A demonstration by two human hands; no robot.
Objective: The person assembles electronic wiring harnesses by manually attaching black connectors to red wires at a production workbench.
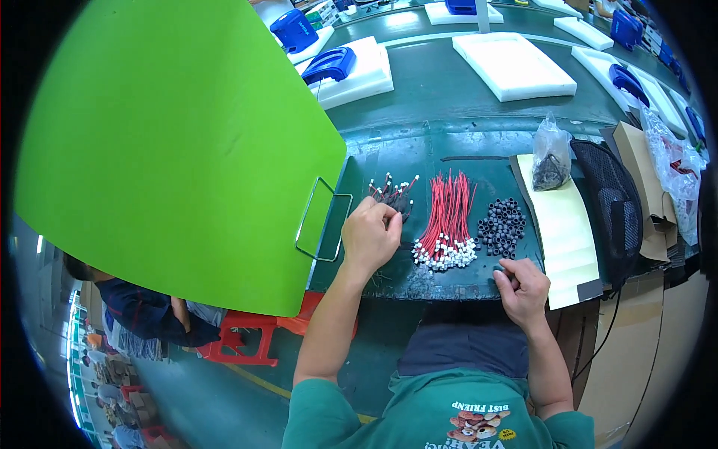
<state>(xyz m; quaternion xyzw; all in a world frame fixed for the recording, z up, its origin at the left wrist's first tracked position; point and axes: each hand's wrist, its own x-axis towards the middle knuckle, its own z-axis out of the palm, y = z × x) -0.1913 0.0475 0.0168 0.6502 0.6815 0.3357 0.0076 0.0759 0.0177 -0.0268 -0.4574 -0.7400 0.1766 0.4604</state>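
My left hand (372,233) reaches over the near side of a small tangle of dark pieces and red wires with white connectors (391,193). Its fingers are pinched together, and what lies between them is hidden. To its right, a bundle of red wires (449,206) is spread on the dark green table, white connectors toward me. Beside the bundle sits a heap of small black rings (501,227). At the table's near edge, just below that heap, my right hand (525,292) is curled with thumb and forefinger close together. Something small and dark shows at its fingertips, too small to name.
A large green board (187,150) with a wire handle (323,221) rises at my left. Right of the rings lie a yellow sheet (565,239), a plastic bag (552,157) of dark pieces, a black mesh bag (609,202) and cardboard. White foam trays (512,67) stand beyond.
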